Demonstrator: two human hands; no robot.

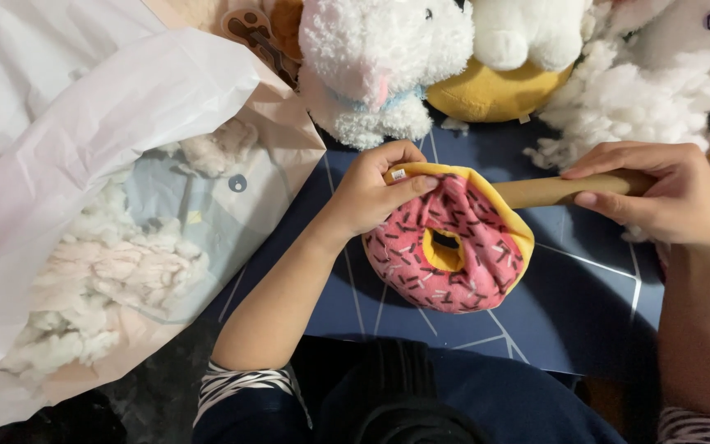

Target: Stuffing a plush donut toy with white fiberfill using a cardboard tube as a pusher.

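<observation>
My left hand (371, 191) pinches the top edge of a plush doughnut (454, 247), pink with sprinkles and yellow underneath, held tilted over a dark blue mat (585, 296). My right hand (659, 193) grips a brown wooden stick (548, 191) whose tip goes into the doughnut's yellow edge at its upper right. The stick's end inside the toy is hidden.
A large translucent plastic bag (67, 164) holding white stuffing (117, 271) lies at the left. White plush animals (384, 57), a yellow plush piece (495, 94) and loose stuffing (634, 107) crowd the far edge. My dark-clothed lap (421, 395) is at the bottom.
</observation>
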